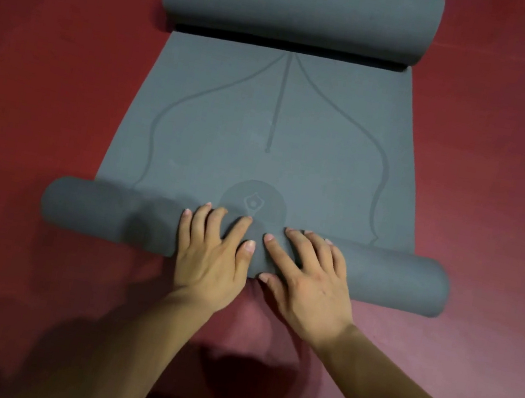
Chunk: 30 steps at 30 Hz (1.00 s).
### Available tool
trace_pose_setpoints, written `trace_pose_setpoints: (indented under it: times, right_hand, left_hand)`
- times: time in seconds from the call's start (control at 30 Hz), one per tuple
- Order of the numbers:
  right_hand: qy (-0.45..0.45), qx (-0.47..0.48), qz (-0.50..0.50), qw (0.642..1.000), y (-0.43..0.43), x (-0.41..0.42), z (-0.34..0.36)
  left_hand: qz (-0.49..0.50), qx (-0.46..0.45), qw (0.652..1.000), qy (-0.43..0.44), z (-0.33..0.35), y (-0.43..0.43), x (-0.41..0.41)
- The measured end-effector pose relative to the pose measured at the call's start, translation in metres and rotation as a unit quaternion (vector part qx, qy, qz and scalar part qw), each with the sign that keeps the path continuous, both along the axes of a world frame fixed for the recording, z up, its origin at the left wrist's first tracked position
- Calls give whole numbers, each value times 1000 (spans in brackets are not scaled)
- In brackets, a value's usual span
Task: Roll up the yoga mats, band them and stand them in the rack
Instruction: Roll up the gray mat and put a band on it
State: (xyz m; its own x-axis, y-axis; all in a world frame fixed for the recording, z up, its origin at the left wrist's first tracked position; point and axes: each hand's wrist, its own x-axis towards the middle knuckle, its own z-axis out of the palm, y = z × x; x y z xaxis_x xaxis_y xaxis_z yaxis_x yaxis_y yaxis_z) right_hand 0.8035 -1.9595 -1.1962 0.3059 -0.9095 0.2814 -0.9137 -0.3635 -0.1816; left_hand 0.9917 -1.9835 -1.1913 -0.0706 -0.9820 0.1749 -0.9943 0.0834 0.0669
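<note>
Pressing near roll of yoga mat (224, 130): left hand (211, 259), right hand (309, 283).

An exercise studio: grey yoga mat (276, 131) on red floor (502, 169).

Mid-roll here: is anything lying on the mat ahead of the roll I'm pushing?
The flat stretch ahead of the near roll is bare. A far roll lies across the mat's far end, full width; the near roll would likely meet it there.
</note>
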Motion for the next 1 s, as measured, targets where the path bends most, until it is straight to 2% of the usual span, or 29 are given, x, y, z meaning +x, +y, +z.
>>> trace_pose_setpoints:
  times: [0.17,0.47,0.6,0.83,1.0]
  right_hand:
    - [-12,-3,6,1000,-17,-2,4]
    - [-19,36,-29,999,-36,0,14]
    - [-16,32,-26,999,-43,2,8]
    - [-13,15,-32,999,-48,4,10]
    - [-14,37,-33,999,-54,1,10]
  left_hand:
    - [-33,-51,997,46,-7,10,7]
    - [-40,-42,998,39,-4,-17,6]
    - [-32,-24,999,27,5,-37,2]
    - [-41,-46,997,39,-8,-22,10]
    - [-41,-34,998,37,-4,-42,9]
